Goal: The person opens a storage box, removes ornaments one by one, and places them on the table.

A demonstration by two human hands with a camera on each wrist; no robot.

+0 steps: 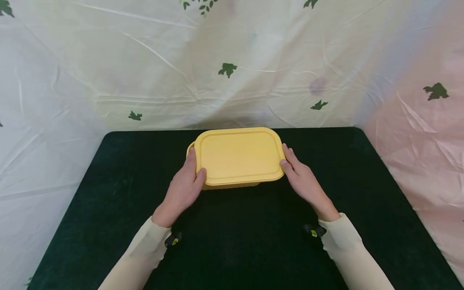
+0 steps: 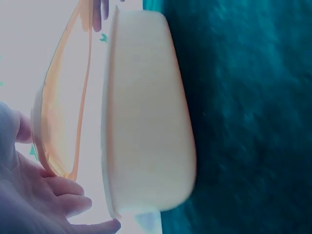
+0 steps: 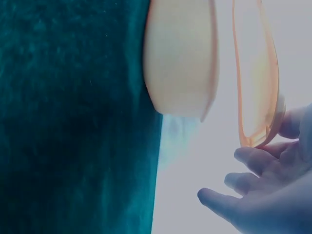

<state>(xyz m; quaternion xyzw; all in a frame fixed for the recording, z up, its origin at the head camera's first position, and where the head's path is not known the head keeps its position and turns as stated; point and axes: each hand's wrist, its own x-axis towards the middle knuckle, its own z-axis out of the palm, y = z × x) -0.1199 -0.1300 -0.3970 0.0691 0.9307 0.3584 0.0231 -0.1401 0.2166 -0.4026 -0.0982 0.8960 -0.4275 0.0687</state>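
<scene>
A yellow rectangular lid (image 1: pixel 239 155) with rounded corners is held level between both hands. My left hand (image 1: pixel 183 187) grips its left end, thumb on top and fingers beneath. At the opposite end my right hand (image 1: pixel 301 177) pinches the edge the same way. Below the lid stands a matching yellow box (image 2: pixel 146 112), its rim facing up on the dark cloth. Both wrist views show a gap between the lid's underside (image 3: pixel 256 73) and the box's rim. From the head view the lid covers most of the box, and the inside is hidden.
A dark green cloth (image 1: pixel 232 241) covers the table. Behind it hangs a pale curtain (image 1: pixel 156 72) with green leaf and bird prints, close to the table's back edge. Pinkish fabric (image 1: pixel 417 141) hangs along the right side.
</scene>
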